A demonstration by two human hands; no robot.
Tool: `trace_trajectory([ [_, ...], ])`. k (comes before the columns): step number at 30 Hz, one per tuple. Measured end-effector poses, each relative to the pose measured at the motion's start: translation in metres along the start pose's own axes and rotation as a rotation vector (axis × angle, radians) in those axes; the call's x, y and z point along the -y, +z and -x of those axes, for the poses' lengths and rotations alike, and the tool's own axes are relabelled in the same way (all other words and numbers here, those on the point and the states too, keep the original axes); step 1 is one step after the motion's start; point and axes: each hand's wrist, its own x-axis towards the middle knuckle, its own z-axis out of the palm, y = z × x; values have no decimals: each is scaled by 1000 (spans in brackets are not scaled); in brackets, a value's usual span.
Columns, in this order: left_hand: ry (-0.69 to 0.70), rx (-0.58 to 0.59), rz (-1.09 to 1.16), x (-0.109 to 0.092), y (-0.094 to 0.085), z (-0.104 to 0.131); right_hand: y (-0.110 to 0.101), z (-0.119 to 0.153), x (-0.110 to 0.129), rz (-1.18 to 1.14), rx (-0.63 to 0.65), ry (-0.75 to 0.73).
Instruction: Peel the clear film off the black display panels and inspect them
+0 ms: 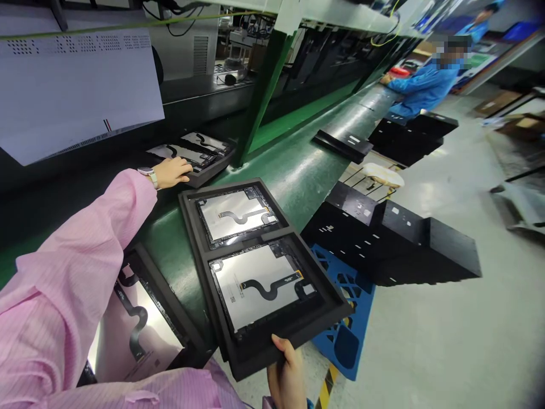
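The right hand grips the near edge of a black tray, thumb on top of the rim, fingers hidden beneath. The tray lies on the green surface with its near end jutting past the surface's edge. It has two compartments, each holding a silvery panel: the near panel and the far panel, both with a curved black ribbon cable across the back.

The left hand, in a pink sleeve with a watch at the wrist, rests flat with fingers spread on a second tray farther along the surface, touching one of its panels; it is not clenched round anything. A third tray with one more panel sits by the person's left arm, partly hidden by the sleeve.

Beside the surface, black boxes stand on a blue pallet. A white stool stands behind them. Farther down the line a person in blue works at the surface.
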Motion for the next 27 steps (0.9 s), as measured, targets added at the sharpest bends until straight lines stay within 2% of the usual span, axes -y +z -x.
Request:
trace_trajectory([
  [3,12,2,12,-3,3,1,10,-4,12,-55,9,70],
  [7,5,14,40,-2,16,6,16,-9,24,-100,68,162],
  [11,-6,22,72,10,18,17,22,-10,21,-151,22,138],
  [14,-5,23,93,21,7,44,29,-10,14,-161,-71,93],
  [17,1,17,106,21,-7,82,34,-14,10,-160,-103,56],
  [20,9,0,118,2,-18,113,32,-21,8,-145,-100,23],
  [22,6,-16,124,-21,-23,120,30,-24,6,-131,-92,4],
  [27,-40,-52,124,-105,-40,103,38,-22,2,-109,-22,-47],
])
